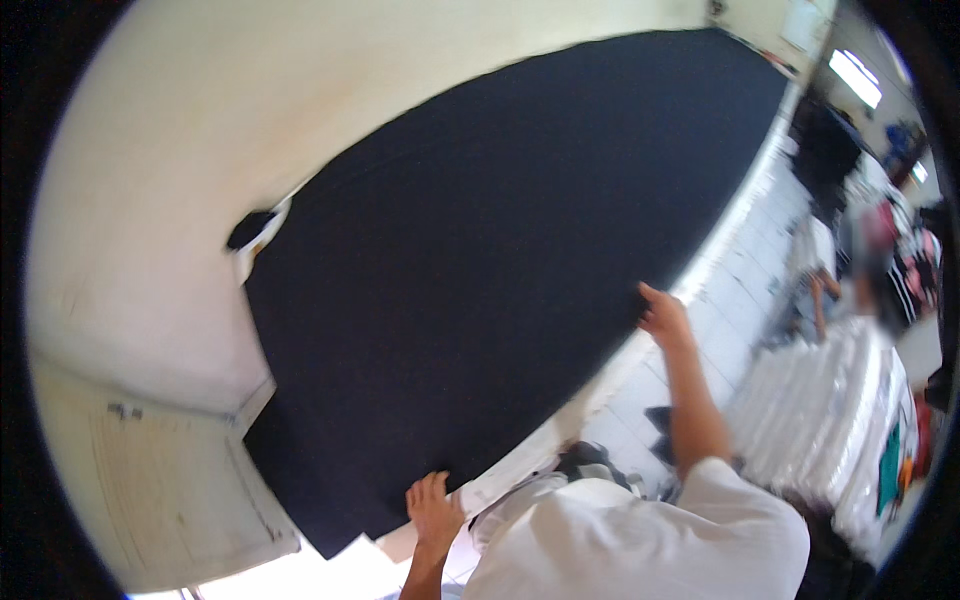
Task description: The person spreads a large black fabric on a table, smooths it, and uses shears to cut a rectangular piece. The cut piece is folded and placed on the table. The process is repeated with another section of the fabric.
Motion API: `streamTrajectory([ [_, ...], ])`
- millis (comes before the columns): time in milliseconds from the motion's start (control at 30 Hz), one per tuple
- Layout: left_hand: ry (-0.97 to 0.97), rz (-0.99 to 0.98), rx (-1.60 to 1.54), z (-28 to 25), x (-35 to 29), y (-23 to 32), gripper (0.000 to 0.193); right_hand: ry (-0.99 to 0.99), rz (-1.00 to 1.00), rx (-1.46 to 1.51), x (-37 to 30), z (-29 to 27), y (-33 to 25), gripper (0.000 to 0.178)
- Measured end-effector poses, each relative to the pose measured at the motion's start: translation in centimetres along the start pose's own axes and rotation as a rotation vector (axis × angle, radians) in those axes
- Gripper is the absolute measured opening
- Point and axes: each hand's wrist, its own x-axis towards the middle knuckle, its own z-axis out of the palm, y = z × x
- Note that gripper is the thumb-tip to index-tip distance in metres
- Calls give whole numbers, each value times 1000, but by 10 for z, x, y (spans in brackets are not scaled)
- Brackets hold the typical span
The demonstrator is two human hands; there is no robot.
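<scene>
A large sheet of black fabric (500, 240) lies spread over a long pale table (740, 205). At the near end, my left hand (435, 512) rests on the fabric by its front edge, fingers stretched out. Farther along the same edge, to the right, my right hand (665, 318) is closed on the border of the fabric. Its curled fingertips are partly hidden. Smooth fabric lies between the two hands, and its near left corner reaches the table's end.
A pale wall (190, 150) runs along the far side, with a small black piece (250, 230) by the fabric's left edge. At right, white plastic-wrapped bundles (815, 410) are stacked on the tiled floor (715, 335). Another person's arm (822, 300) shows beyond them.
</scene>
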Motion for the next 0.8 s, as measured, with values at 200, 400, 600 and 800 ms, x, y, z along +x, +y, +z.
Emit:
streamTrajectory([
  [200,101,156,128,12,4,16,7,45,-229,-115,16,-27,-35,38],
  [400,56,-31,105,14,7,32,3,62,-166,-208,129,-69,-88,70],
  [600,12,-165,125,4,20,62,7,262,-276,-284,195,-105,-142,60],
  [800,-179,-129,62,-10,37,57,13,901,-1113,-1255,175,-47,-129,58],
])
